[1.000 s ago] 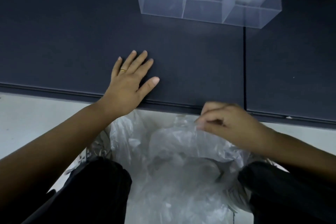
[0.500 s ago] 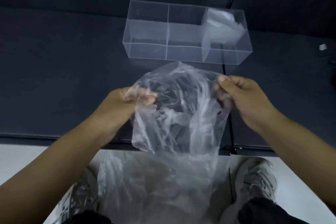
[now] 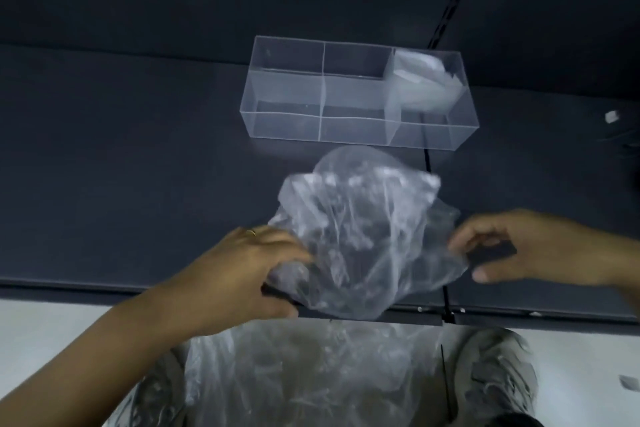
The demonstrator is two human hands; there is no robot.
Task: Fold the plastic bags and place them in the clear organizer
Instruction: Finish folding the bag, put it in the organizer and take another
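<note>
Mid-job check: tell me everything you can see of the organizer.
The organizer is a clear plastic box, long and rectangular, split by two clear walls into three compartments in a row. Left and middle look empty; the right holds whitish stored bags. It stands upright on the dark table, across its seam, beyond the loose bag.

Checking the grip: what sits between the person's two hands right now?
In the head view, one crumpled clear bag spans the gap, the left hand gripping one side and the right hand the other.
</note>
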